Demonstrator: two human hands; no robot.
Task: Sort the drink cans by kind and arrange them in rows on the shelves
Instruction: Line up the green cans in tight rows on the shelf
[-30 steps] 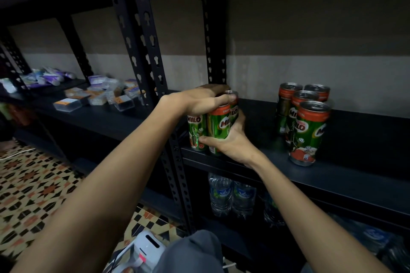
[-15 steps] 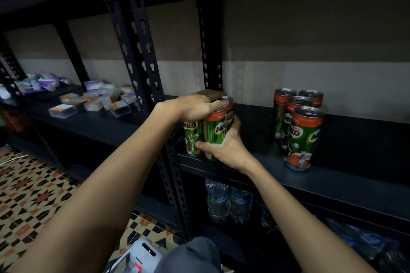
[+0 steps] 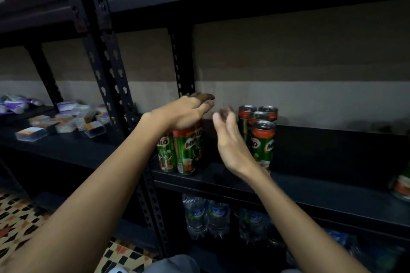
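Head view shows a small cluster of Milo cans (image 3: pixel 185 150) standing upright at the left end of the dark middle shelf (image 3: pixel 310 190), just right of the perforated black upright post (image 3: pixel 111 86). The left hand (image 3: pixel 188 111) lies flat on top of this cluster, palm down, fingers stretched forward and not curled around any can. The right hand (image 3: pixel 230 142) is in the air just to the right of the cluster, fingers loosely spread and holding nothing; its fingertips are blurred, so I cannot say if it touches a can. Right of that hand stands a second group of Milo cans (image 3: pixel 261 131), four tops visible, close together and apart from the first cluster. At the far right edge of the same shelf there is one more can (image 3: pixel 401 184), perhaps lying tilted. Below the shelf stand water bottles (image 3: pixel 206 215). Left of the post, small plastic boxes (image 3: pixel 66 122) lie on a neighbouring shelf, and patterned floor tiles (image 3: pixel 20 221) appear lower.
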